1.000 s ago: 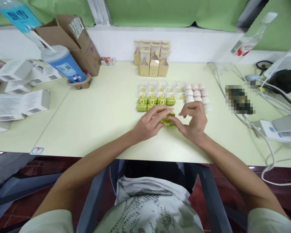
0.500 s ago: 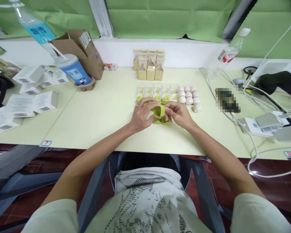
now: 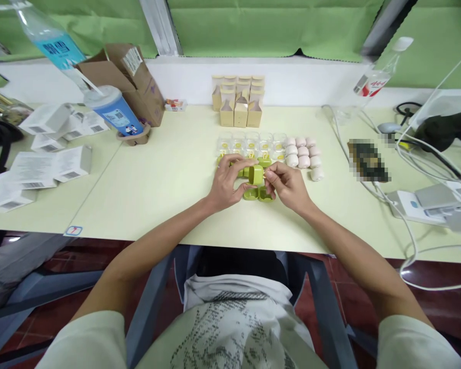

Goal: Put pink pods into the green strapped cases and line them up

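Observation:
Between my hands, above the table, is a small green plastic cup (image 3: pixel 255 175) with its hollow side turned to the left. My left hand (image 3: pixel 227 183) grips it, thumb below and fingers above. At the cup's right side my right hand (image 3: pixel 289 186) is pinched closed on a tiny pale piece too small to name. Below are two more green cups (image 3: pixel 251 194) on the table, and others are partly hidden behind my left fingers. Just beyond stand clear plastic cases (image 3: pixel 252 139) with yellow marks, and several rounded white-pink pieces (image 3: pixel 303 161) lie beside them.
Small open cardboard boxes (image 3: pixel 241 110) stand by the wall. On the left are white boxes (image 3: pixel 34 165), a blue drink cup (image 3: pixel 117 113), a brown carton (image 3: pixel 138 77) and a large bottle (image 3: pixel 56 48). White cables (image 3: pixel 405 228) and a clear bottle (image 3: pixel 380 77) are at right.
The green cup has turned slightly, its opening now facing more to the left. Both hands remain at it, and the right hand has drawn a little to the right.

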`<state>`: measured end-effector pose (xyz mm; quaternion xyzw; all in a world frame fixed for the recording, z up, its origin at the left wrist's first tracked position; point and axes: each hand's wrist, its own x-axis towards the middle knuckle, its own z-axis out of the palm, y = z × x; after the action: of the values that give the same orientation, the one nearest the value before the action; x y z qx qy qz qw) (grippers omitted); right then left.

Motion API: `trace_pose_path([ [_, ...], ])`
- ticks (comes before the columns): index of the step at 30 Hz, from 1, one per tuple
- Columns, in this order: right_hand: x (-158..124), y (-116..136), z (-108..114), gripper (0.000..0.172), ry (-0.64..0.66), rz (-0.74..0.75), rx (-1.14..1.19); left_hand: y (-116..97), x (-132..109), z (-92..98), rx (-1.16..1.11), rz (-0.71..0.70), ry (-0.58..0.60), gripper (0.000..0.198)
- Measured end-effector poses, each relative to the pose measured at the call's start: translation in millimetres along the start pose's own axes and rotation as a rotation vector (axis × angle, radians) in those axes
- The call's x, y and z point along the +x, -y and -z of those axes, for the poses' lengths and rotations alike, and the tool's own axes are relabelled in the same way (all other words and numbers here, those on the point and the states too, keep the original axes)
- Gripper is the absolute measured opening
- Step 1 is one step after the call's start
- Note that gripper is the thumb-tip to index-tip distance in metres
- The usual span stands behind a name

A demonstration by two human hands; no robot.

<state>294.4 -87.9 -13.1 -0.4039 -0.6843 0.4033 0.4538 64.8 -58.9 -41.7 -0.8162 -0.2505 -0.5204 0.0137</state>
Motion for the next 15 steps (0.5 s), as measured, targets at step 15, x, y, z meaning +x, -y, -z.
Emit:
trace_pose_path([
  [15, 5, -4, 22, 0.058, 0.005, 0.104, -0.083, -9, 3, 11.4, 0.136, -0.103, -0.054, 0.051],
])
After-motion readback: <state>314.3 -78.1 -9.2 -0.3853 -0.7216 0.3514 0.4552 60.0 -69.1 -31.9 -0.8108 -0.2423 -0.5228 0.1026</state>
